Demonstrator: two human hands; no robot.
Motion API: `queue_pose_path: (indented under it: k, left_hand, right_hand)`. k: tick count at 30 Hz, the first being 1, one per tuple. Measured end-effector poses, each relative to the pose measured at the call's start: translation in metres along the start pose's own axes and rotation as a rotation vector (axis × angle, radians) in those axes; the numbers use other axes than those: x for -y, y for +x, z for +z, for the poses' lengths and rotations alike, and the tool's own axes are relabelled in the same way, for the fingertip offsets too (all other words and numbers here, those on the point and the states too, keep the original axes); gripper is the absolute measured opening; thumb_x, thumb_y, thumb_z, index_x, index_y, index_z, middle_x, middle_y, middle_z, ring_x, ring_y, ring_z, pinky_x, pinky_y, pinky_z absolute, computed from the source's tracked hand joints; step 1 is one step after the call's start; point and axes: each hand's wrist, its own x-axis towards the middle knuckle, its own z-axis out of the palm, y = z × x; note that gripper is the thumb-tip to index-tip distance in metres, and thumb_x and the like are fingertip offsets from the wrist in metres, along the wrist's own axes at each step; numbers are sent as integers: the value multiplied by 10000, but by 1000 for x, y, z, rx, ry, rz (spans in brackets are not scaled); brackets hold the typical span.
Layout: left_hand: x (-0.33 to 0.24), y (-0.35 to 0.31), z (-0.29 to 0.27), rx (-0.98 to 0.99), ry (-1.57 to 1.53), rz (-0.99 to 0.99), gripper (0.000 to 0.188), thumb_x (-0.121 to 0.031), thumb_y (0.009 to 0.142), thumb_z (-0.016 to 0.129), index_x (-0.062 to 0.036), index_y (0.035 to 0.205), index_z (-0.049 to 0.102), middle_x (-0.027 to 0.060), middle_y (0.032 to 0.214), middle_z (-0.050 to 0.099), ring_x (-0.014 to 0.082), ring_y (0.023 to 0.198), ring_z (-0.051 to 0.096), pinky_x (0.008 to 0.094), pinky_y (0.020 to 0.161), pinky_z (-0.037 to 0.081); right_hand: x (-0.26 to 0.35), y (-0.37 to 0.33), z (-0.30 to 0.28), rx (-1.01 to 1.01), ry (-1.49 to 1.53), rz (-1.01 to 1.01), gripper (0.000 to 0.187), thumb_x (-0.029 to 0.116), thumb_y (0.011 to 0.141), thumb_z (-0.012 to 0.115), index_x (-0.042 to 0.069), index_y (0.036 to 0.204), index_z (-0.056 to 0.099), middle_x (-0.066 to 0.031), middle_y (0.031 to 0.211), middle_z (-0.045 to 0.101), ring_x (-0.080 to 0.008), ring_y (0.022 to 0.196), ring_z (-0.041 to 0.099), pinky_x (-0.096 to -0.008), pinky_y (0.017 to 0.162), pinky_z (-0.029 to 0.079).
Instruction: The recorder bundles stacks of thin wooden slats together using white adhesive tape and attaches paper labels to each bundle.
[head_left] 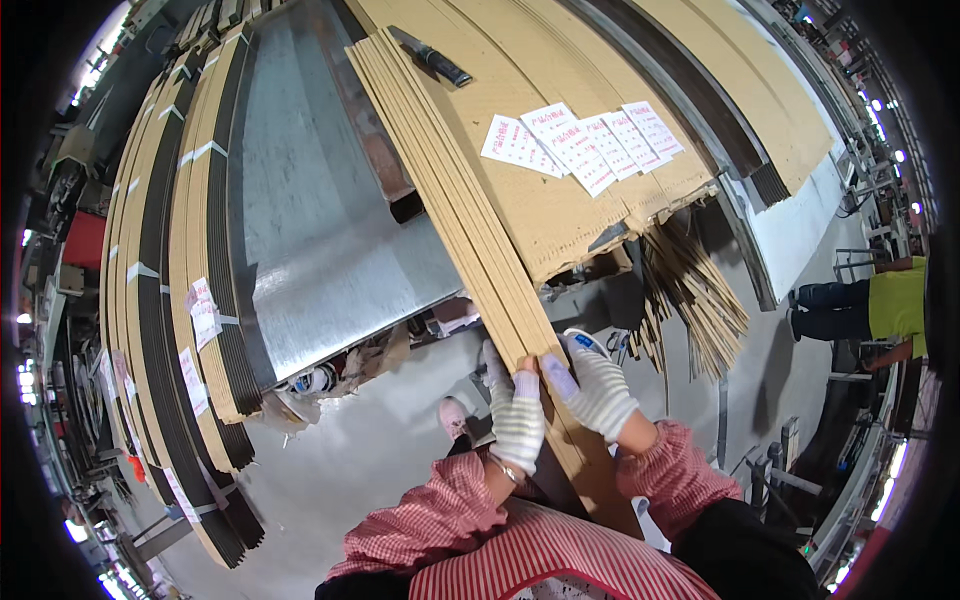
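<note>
A bundle of long, tan, cardboard-like strips runs from the worktable toward my body. My left hand, in a striped knit glove with bare fingertips showing, grips the bundle's left side, thumb on top. Opposite it, my right hand in a matching glove grips the right side, its thumb laid on the top face. Both thumbs almost meet. The fingers under the bundle are hidden. Beyond my hands, the bundle rests along the left edge of a tan board. Several white paper labels and a black-handled knife lie on that board.
On the left stand stacks of long strips tied with white bands, beside a grey metal tabletop. Thin sticks hang below the board. More long strips lie at right. A person in a yellow-green top stands far right.
</note>
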Motion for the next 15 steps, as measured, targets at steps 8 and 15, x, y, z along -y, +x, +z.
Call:
queue_pose_path:
  k: [8,15]
  left_hand:
    - [-4,21,-7,60,-53,-125,590,-187,908,588,-25,1390,289,73,1241,499,151,1089,500,260,929,416]
    - [-3,28,-4,8,-80,-49,455,-301,885,604,-42,1234,471,44,1096,562,140,972,543,260,845,445]
  right_hand:
    - [-3,14,1,31,-25,128,643,569,888,424,-46,1023,555,-268,806,611,-418,774,602,-456,702,468]
    - [-1,14,5,119,-40,44,600,484,915,425,-64,1143,512,-286,866,618,-418,845,607,-450,767,473]
